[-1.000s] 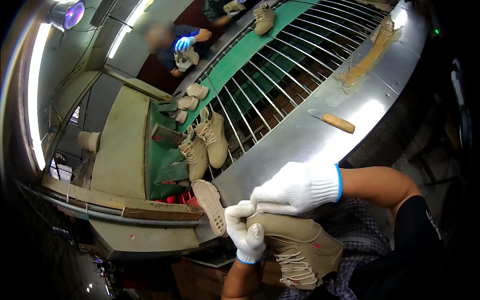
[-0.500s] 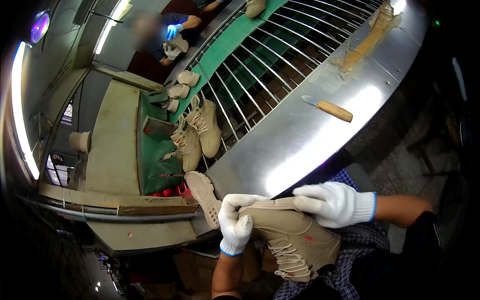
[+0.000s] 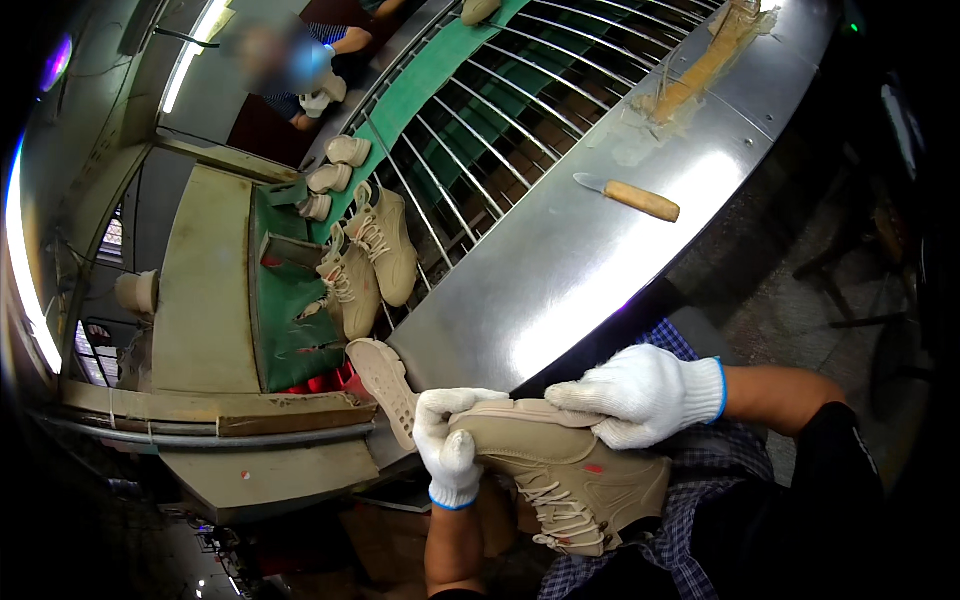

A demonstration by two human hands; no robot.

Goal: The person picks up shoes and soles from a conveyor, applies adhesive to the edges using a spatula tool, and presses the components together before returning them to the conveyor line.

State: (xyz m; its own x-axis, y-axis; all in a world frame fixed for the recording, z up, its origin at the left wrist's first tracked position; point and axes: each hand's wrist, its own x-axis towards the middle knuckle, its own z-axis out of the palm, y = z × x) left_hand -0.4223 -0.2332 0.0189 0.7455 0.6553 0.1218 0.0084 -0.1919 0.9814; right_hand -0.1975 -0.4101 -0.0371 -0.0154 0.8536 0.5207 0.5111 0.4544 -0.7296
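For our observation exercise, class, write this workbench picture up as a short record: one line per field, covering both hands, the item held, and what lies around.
Left hand: gloved, gripping the toe end
Right hand: gloved, fingers at the sole edge
Item held: beige laced shoe, sole side away from the person
Tool: wooden-handled knife, lying on the metal tabletop
Loose part: pale sole, left of the left hand
Nearby: two laced shoes, side by side
Background: co-worker, also handling something pale
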